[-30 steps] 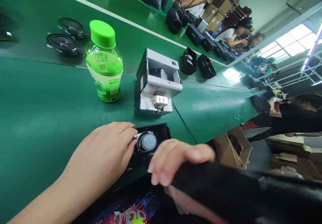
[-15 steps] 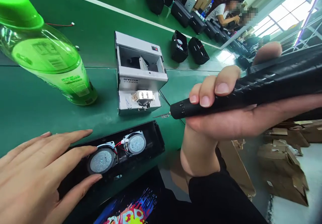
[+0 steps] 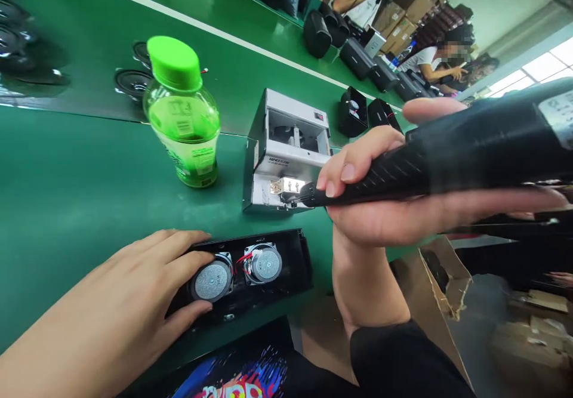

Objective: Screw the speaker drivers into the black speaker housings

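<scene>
My right hand is wrapped round a black electric screwdriver, held nearly level. The screwdriver's tip is at the front of a grey-and-black screw feeder, by its small metal block; whether a screw sits on the bit is too small to tell. A long black speaker box lies open on the table, with two round silver-backed speakers and red wires inside. Across its left end rests my left hand, fingers over the far edge and thumb on the near side, round the left speaker.
A green bottle stands left of the feeder. Loose speakers lie behind it and at far left. Black boxes stand beyond the feeder. People work across the table. Cardboard boxes sit at lower right.
My right hand has brought the screwdriver's tip over to the feeder's front. My left hand has settled more closely on the speaker box. The view has swung left, showing more speakers.
</scene>
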`<act>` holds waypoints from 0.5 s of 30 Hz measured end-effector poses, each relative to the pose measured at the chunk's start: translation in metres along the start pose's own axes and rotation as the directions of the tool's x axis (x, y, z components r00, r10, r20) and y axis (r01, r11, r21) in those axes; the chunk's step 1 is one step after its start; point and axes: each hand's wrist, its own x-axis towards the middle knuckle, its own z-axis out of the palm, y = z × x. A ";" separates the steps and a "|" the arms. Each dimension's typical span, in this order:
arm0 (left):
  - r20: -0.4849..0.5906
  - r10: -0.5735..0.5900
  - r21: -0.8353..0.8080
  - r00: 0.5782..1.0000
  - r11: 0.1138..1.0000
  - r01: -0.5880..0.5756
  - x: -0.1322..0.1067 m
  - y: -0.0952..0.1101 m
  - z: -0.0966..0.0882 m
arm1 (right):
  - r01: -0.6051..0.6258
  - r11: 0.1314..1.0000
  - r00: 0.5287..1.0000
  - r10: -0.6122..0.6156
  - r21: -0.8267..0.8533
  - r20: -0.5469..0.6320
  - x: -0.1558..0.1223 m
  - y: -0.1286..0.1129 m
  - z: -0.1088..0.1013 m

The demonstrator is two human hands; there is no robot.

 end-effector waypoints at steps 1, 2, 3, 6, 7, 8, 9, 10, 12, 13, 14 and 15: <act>0.010 0.003 0.014 1.000 1.000 -0.003 0.000 0.000 0.000 | 0.019 1.000 1.000 -0.019 0.004 -0.003 0.000 0.002 -0.002; 0.012 0.008 0.021 1.000 1.000 -0.009 0.000 0.001 0.000 | 0.027 1.000 1.000 -0.027 0.007 -0.006 0.000 0.003 -0.005; 0.009 0.015 0.020 1.000 1.000 -0.015 0.001 0.001 -0.001 | 0.027 1.000 1.000 -0.028 0.011 0.009 0.001 0.005 -0.007; -0.016 0.038 0.011 0.999 0.999 -0.038 0.004 0.004 -0.004 | 0.012 1.000 0.999 -0.012 0.005 0.042 0.002 0.006 -0.010; -0.019 0.043 0.006 0.999 0.999 -0.043 0.005 0.005 -0.005 | 0.003 1.000 0.999 -0.003 0.010 0.050 0.002 0.007 -0.009; -0.018 0.046 0.001 0.999 0.999 -0.046 0.007 0.006 -0.006 | -0.009 1.000 0.999 0.007 0.022 0.053 0.001 0.006 -0.008; -0.019 0.047 -0.003 0.999 0.999 -0.047 0.008 0.007 -0.006 | -0.022 0.999 0.998 0.020 0.041 0.054 0.000 0.006 -0.008; -0.021 0.050 -0.006 0.999 0.999 -0.050 0.009 0.008 -0.007 | -0.045 0.997 0.998 0.041 0.059 0.057 -0.002 0.004 -0.008; -0.028 0.053 -0.009 0.998 0.999 -0.053 0.011 0.009 -0.007 | -0.098 0.991 0.994 0.093 0.090 0.053 -0.005 -0.002 -0.011; -0.031 0.053 -0.008 0.998 0.999 -0.054 0.011 0.009 -0.007 | -0.129 0.986 0.991 0.124 0.107 0.051 -0.006 -0.007 -0.015; -0.035 0.052 -0.007 0.998 0.999 -0.053 0.011 0.010 -0.007 | -0.153 0.980 0.987 0.146 0.127 0.065 -0.007 -0.013 -0.020; -0.037 0.050 -0.007 0.998 0.999 -0.050 0.011 0.010 -0.007 | -0.174 0.975 0.982 0.161 0.139 0.097 -0.008 -0.020 -0.026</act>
